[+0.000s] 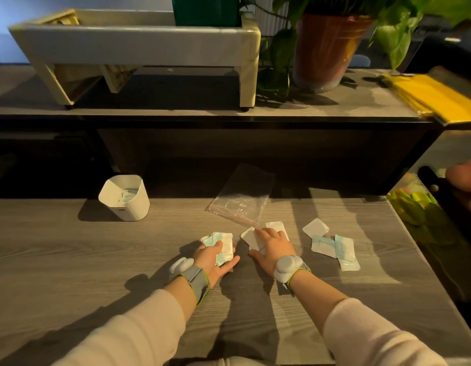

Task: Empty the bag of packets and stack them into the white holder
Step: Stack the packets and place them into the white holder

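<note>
A clear zip bag [242, 199] with a red seal lies flat and empty-looking on the grey wooden table. The white holder [125, 198] stands upright to its left with a few pale packets inside. My left hand [216, 260] holds a small stack of white and light-blue packets [225, 243] just above the table. My right hand [268, 247] rests palm down on two white packets [251, 237] beside the bag's seal. Several more packets [332, 245] lie loose to the right.
A raised shelf [202, 112] runs behind the table, carrying a beige stand [139, 38], a potted plant [326, 48] and yellow sheets [435, 96]. The table edge falls away at the right, where another person's hand [464, 180] shows.
</note>
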The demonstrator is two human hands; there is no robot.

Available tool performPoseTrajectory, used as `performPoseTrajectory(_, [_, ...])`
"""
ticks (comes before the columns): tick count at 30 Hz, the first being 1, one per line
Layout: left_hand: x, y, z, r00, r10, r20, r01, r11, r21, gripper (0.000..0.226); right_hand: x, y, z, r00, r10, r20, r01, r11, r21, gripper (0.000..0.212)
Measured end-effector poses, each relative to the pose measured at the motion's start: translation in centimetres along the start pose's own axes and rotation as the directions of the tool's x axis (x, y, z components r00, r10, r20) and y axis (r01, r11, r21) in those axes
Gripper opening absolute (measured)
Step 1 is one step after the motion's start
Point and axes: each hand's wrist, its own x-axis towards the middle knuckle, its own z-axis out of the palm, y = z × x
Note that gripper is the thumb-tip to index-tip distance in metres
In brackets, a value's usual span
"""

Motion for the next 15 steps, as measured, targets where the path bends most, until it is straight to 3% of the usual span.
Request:
performPoseTrajectory(3, [0.0,-0.1,-0.1,1.000,-0.021,0.008,0.021,1.000,-0.001,0.033,0.0,-0.3,-0.1,1.000,0.005,0.016,-0.004,0.998,-0.068,0.052])
performPoseTrajectory(11, [0.3,0.0,-0.6,0.999,-0.052,0.000,0.052,0.997,0.049,0.035,0.4,-0.5,-0.7,0.991,0.035,0.129,-0.032,0.999,-0.023,0.042])
performPoseTrajectory(15, [0.4,0.1,-0.8,0.999,-0.049,0.007,0.049,0.998,0.036,0.033,-0.5,-0.7,-1.0,0.999,0.038,0.037,-0.042,0.992,0.120,0.023])
